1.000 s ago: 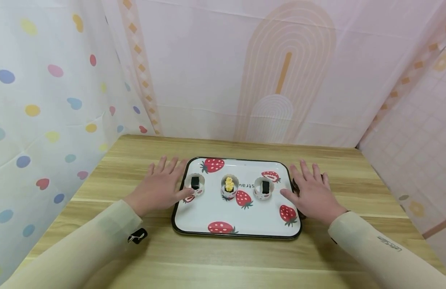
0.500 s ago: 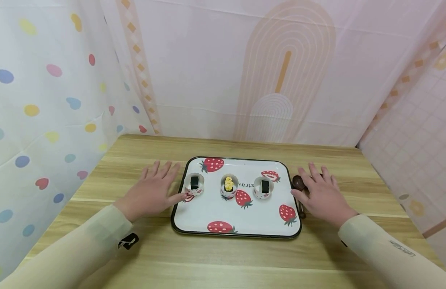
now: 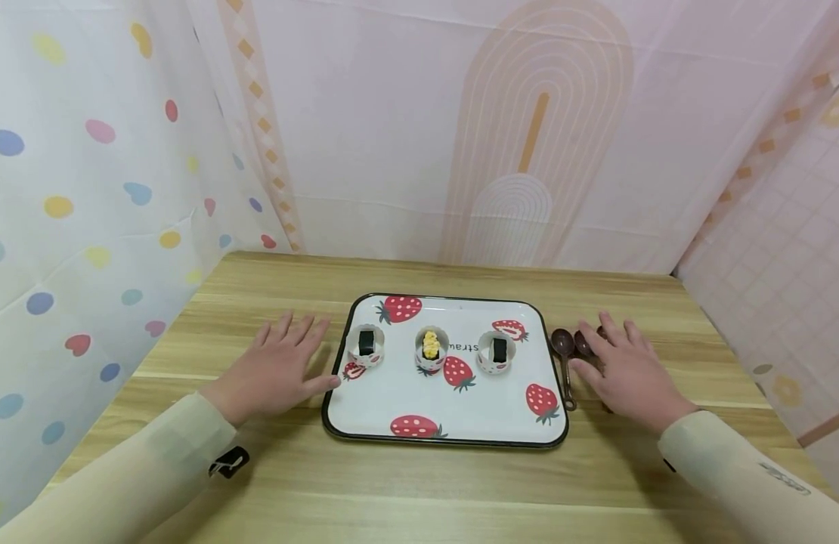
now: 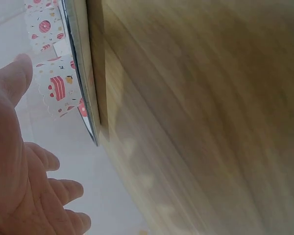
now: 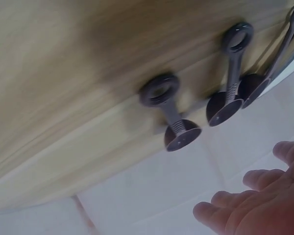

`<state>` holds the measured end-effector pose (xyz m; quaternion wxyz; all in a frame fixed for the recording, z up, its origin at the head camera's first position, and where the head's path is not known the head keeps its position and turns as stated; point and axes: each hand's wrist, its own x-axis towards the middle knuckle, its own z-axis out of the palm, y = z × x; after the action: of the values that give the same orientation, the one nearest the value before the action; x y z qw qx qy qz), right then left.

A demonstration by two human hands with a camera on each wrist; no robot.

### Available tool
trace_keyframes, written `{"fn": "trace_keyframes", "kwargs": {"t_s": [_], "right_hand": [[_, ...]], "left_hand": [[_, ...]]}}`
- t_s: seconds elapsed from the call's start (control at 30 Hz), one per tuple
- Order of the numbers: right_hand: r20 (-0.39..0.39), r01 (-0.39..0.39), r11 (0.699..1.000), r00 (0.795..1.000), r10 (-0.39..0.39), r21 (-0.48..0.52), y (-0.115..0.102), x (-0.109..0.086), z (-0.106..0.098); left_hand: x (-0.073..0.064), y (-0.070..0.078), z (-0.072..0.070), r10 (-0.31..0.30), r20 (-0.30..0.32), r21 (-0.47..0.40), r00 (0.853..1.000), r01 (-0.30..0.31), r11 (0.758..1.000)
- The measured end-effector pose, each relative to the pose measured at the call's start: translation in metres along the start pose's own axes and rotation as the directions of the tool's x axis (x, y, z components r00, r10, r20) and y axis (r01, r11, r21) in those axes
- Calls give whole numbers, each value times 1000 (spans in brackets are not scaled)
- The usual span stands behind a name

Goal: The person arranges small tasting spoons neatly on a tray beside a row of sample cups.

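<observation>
The two hands are wide apart with loose fingers, and they hold nothing. The left hand (image 3: 273, 370) is by the left edge of the tray (image 3: 484, 412), with its thumb just over that edge. The right hand (image 3: 633, 374) is over the spoons (image 3: 563, 344), which lie on the table (image 3: 392, 491) past the tray's right edge. The step now looks like just holding both hands out above things. To do that well, I think the left thumb should be up high, so it does not bump the left cup (image 3: 366, 363) near the left edge; the middle cup (image 3: 430, 367) and the right cup (image 3: 494, 368) are safer, farther from it. If a spoon were picked up, its handle seems the best part to pinch. From above, the right hand hides much of the middle spoon (image 5: 233, 73) and the right spoon (image 5: 172, 115). The right wrist view shows all three, ring ends too, with a gap between them and the fingers. The left wrist view shows a cake picture on a cup's side, but only the head view looks in at the black-and-white piece (image 3: 366, 343) in the left cup and the yellow topping (image 3: 431, 346) in the middle cup.
</observation>
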<state>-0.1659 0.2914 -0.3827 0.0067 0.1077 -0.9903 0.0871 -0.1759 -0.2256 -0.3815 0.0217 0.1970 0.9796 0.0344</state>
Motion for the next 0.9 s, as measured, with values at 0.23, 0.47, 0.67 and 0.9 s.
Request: {"fn": "trace_keyframes", "kwargs": {"t_s": [0.23,0.47,0.67,0.9], "right_hand": [[2,8,999,1000,-8,-40,11,-5,0],[18,-6,999,1000,7,-52,16,-10,1],[27,-27,999,999,28,-30,23,-14,0],[19,-18,998,1000,19,-54,30,-18,-1]], "left_hand": [[-5,-4,5,16,6,8,1000,-16,1000],[-10,-3,8,36,58,-10,998,-35,999],[-13,-3,11,41,93,-21,995,-39,999],[-15,-6,14,51,149,-50,988,-44,998]]}}
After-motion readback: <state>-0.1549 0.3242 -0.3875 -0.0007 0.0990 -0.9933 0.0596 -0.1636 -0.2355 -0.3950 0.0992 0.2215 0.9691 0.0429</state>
